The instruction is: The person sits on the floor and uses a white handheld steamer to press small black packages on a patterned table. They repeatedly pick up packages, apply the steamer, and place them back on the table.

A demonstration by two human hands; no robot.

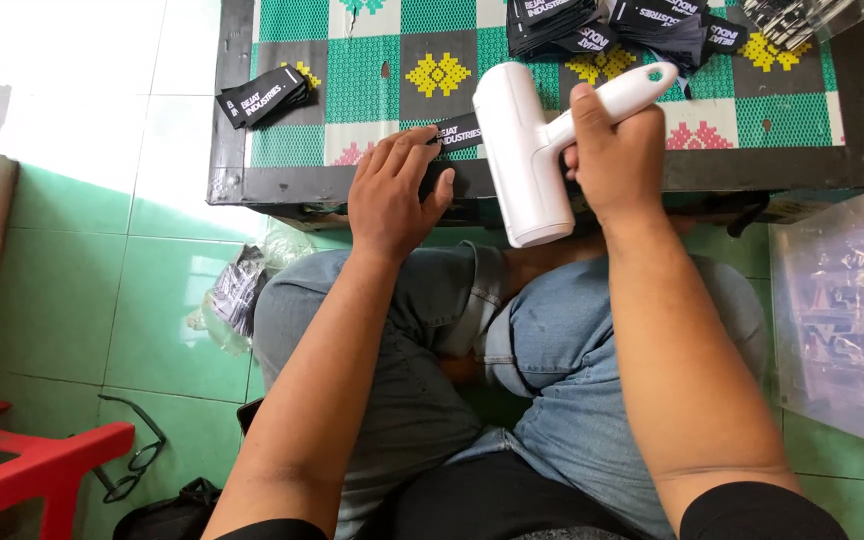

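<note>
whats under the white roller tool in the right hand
Under the white roller tool, gripped by the right hand, lie the low table's dark front edge and patterned green top. A black label, pinned by the left hand, reaches toward it; anything beneath the head is hidden.

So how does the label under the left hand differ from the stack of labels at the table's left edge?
The single label lies alone, pinned by the left hand beside the white roller tool held in the right hand; the label stack sits untouched near the table corner. The single label is flat, the stack thick and fanned. Both are black with white print.
</note>
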